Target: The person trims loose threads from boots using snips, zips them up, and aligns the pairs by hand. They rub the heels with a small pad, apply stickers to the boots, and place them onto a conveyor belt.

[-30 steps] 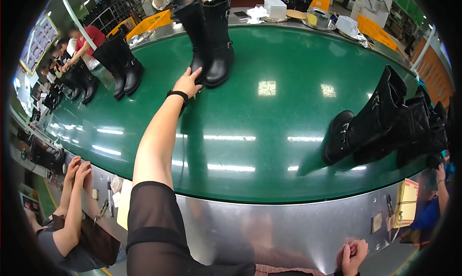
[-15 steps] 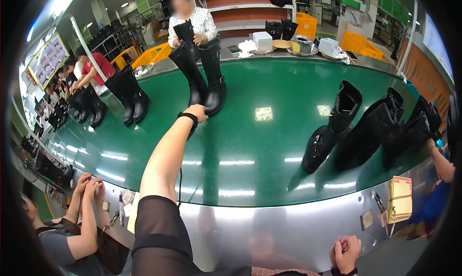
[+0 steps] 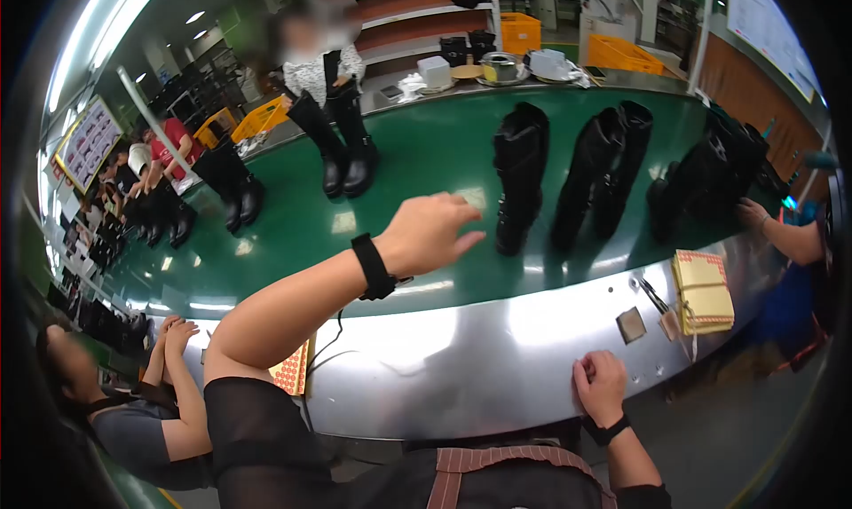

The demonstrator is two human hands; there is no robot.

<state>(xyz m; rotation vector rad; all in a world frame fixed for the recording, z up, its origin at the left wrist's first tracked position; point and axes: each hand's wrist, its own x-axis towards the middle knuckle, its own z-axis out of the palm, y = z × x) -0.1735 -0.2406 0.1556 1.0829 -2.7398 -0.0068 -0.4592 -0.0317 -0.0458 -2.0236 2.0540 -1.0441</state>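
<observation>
My left hand (image 3: 435, 236), with a black band at the wrist, is over the green work surface (image 3: 426, 167). Its fingers are apart and nothing is in them. The nearest thing to it is a tall black boot (image 3: 519, 176), standing just to the right without contact. Beyond that stands a pair of black boots (image 3: 603, 172). Another black pair (image 3: 348, 154) is on the far side, apart from my hand. My right hand (image 3: 602, 385) rests with curled fingers at the near edge of the metal ledge (image 3: 461, 349); no object shows in it.
More boots (image 3: 710, 176) stand at right beside another person's hand (image 3: 754, 216). A yellow card stack (image 3: 704, 291), pens (image 3: 655, 294) and a small brown block (image 3: 631, 325) lie on the ledge. A person (image 3: 146, 411) sits at left; someone opposite (image 3: 319, 65) handles boots.
My left hand has left the toe of the far boot pair and swung right and back toward me. The view has shifted, and the right-hand boots appear further left. My right hand stays on the ledge.
</observation>
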